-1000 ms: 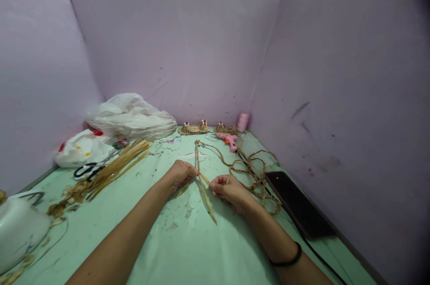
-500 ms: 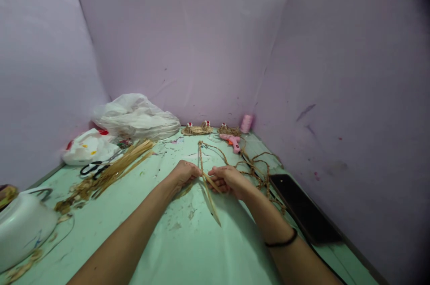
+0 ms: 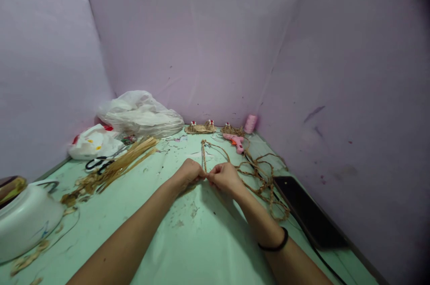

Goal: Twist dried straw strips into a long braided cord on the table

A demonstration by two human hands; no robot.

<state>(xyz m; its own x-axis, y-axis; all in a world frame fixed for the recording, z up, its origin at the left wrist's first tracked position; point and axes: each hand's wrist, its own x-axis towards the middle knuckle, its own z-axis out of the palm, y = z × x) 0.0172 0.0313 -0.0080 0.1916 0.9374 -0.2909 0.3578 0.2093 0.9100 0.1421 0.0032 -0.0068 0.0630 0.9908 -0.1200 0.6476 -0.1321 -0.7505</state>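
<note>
A thin braided straw cord (image 3: pixel 204 156) runs from the far part of the table down to my fingers. My left hand (image 3: pixel 191 173) pinches its near end, and strands trail under that palm. Right beside it, fingertips almost touching, my right hand (image 3: pixel 225 178) is closed in a pinch at the same end of the braid; its loose strands are mostly hidden by the hand. The rest of the braided cord (image 3: pixel 265 173) lies in loops to the right of my right hand.
Left are straw strips (image 3: pixel 131 159), black-handled scissors (image 3: pixel 97 163), a white pot (image 3: pixel 30 218) and plastic bags (image 3: pixel 141 115). Along the back stand woven straw pieces (image 3: pixel 200 129), a pink glue gun (image 3: pixel 235 141) and a pink thread spool (image 3: pixel 250 124). A black phone-like slab (image 3: pixel 309 211) lies right.
My right hand has moved left and closed into a pinch against my left hand. The loose strands that hung below the braid are now mostly out of sight. The view has shifted slightly.
</note>
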